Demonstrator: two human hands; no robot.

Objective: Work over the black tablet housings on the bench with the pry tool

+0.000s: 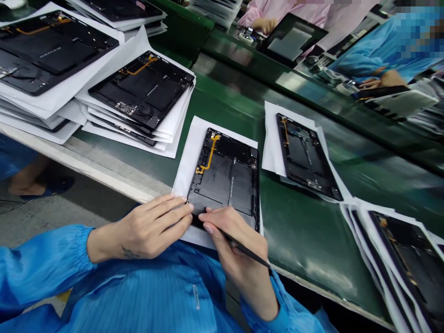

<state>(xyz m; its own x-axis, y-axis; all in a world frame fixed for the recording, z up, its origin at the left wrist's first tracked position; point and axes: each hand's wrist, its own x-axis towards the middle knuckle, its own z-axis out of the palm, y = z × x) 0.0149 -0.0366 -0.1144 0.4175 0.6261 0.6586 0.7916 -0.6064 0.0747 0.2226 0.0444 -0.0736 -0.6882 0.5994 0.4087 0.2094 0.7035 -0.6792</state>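
A black tablet housing (227, 178) with an orange flex cable (210, 157) lies on white paper (183, 157) in front of me. My left hand (149, 226) rests at its lower left corner, fingers stretched out, fingertips on the edge. Black tweezers (249, 253) are held in my right hand (239, 245), pinched between thumb and fingers, over the housing's lower edge. The tips of the tweezers are hidden under my fingers.
Stacks of housings between paper sheets (142, 92) stand at the left and lower right (405, 259). Another housing (308, 157) lies to the right on the green table (312, 240). Beyond a metal rail, people in pink (326, 23) and blue (374, 51) sleeves work.
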